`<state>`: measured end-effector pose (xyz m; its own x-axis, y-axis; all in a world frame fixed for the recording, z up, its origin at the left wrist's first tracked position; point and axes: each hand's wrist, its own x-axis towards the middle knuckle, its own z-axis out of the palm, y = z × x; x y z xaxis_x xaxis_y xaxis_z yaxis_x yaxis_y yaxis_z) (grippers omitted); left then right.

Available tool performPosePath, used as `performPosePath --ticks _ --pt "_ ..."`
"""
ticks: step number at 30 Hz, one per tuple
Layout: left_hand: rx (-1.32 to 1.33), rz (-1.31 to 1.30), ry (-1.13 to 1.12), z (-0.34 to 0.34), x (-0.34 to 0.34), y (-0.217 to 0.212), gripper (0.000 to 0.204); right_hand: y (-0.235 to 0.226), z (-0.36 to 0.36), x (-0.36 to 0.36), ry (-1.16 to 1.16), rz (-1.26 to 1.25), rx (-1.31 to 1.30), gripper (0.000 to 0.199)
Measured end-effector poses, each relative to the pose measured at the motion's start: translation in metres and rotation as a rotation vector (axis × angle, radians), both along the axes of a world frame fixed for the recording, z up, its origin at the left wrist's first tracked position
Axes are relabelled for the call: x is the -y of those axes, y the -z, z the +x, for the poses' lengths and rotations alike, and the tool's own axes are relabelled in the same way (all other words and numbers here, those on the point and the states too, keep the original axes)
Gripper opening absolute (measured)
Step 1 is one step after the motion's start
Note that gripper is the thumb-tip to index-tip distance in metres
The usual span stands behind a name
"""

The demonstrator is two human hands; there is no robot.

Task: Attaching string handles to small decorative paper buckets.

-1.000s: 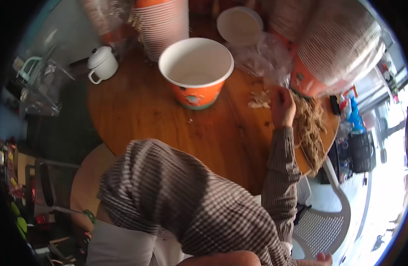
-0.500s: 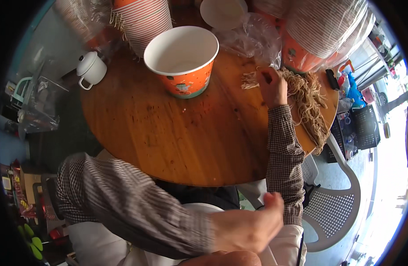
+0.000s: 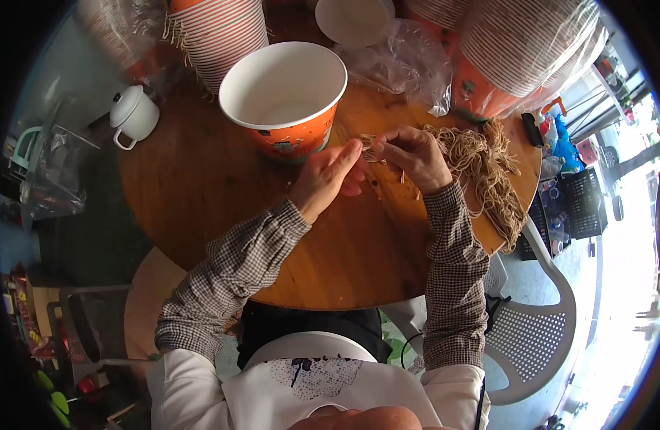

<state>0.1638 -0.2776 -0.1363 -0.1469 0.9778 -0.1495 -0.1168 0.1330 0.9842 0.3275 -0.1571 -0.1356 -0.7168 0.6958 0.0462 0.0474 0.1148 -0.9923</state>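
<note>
A large orange paper bucket with a white inside stands upright and uncovered on the table. To its right lies a tangled heap of beige strings. My right hand is beside the heap, its thumb and forefinger pinched on a thin string. My left hand faces it in front of the bucket, thumb pressed toward the fingers; what they hold, if anything, is too small to make out. A few short beige string ends show between the two hands.
Behind the bucket rises a stack of striped-looking nested buckets with strings hanging off it. Plastic-wrapped buckets, a crumpled clear bag and a white tub fill the back. A white lidded mug sits left; a grey chair stands right.
My left hand has come up from near my lap to the table in front of the bucket. My right hand has shifted left and nearer, meeting it.
</note>
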Motion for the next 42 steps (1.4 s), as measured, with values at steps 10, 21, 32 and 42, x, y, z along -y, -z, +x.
performPosePath --ticks 10,21,32,42 --pt "-0.117 0.167 -0.092 0.010 -0.014 0.010 0.046 0.002 -0.002 -0.004 -0.105 0.053 -0.035 0.014" --pt "-0.467 0.350 -0.159 0.007 -0.013 0.026 0.023 -0.005 -0.006 0.003 -0.077 0.136 0.054 0.015" --pt "-0.019 0.206 -0.157 0.017 -0.004 0.004 0.046 -0.013 -0.003 0.008 -0.046 0.035 -0.019 0.013" --pt "-0.269 0.286 -0.150 0.010 -0.009 0.019 0.023 -0.008 -0.007 0.008 -0.131 0.053 0.039 0.012"
